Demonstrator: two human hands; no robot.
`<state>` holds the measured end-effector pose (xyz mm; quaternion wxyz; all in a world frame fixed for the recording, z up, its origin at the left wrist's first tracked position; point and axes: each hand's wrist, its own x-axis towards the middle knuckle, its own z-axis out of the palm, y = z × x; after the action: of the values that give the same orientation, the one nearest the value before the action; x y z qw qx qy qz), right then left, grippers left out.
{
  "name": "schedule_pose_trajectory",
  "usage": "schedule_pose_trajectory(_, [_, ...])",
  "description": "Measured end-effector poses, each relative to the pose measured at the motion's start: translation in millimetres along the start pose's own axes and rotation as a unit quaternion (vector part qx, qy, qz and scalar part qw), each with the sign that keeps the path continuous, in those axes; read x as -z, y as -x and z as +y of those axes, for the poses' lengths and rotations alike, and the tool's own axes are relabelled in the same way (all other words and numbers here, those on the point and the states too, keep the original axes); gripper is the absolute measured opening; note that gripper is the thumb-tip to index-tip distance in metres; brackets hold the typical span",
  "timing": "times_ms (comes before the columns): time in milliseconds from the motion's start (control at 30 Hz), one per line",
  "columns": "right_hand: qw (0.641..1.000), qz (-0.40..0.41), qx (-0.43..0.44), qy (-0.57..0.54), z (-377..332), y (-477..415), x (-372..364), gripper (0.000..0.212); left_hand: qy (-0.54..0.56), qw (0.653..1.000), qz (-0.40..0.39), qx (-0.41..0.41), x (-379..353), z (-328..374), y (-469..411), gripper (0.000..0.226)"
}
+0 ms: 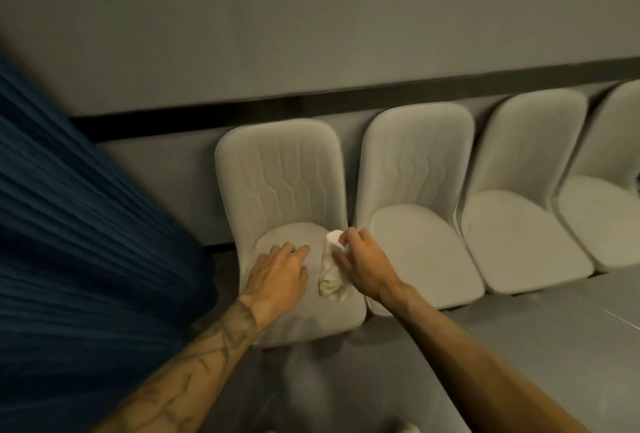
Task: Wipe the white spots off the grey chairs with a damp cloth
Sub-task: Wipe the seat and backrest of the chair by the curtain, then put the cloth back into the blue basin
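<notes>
Grey chairs (519, 190) along a wall (311, 17), both hands on the leftmost chair (284, 169).
A blue curtain (69, 225) hangs left. On the seat the left hand (277, 273) lies flat, grip wide; the right hand (363, 266) pinches the cloth (330, 277), draped at the seat's right edge.

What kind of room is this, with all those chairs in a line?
Probably a waiting room or an event hall. Matching grey chairs stand side by side along a plain wall, and a blue pleated curtain hangs at the left.
</notes>
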<state>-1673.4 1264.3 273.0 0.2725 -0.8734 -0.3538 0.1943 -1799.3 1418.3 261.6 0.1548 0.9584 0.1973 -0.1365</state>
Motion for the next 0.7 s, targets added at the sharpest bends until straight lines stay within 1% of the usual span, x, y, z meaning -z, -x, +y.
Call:
schedule_pose_trajectory(200, [1.000, 0.010, 0.008, 0.026, 85.4, 1.9, 119.8, 0.027, -0.008, 0.999, 0.009, 0.036, 20.2, 129.0, -42.6, 0.055])
schedule_pose_trajectory(333, [0.999, 0.017, 0.016, 0.044, 147.2, 16.1, 201.1, 0.026, -0.015, 0.998, 0.037, 0.047, 32.7, 224.0, -71.6, 0.056])
schedule_pose_trajectory(400, [0.999, 0.027, 0.008, 0.046, 178.5, 20.5, 240.3, 0.026, -0.014, 0.998, 0.039, 0.050, 38.4, 267.8, -89.5, 0.056])
schedule_pose_trajectory(567, [0.998, 0.036, -0.001, 0.047, 260.5, 14.1, 331.6, 0.025, -0.004, 0.998, 0.035, 0.044, 47.5, 366.6, -146.6, 0.058])
schedule_pose_trajectory(700, [0.998, 0.035, -0.015, 0.058, 335.5, -5.1, 397.8, 0.025, 0.000, 0.999, 0.037, 0.017, 46.8, 447.5, -212.5, 0.061])
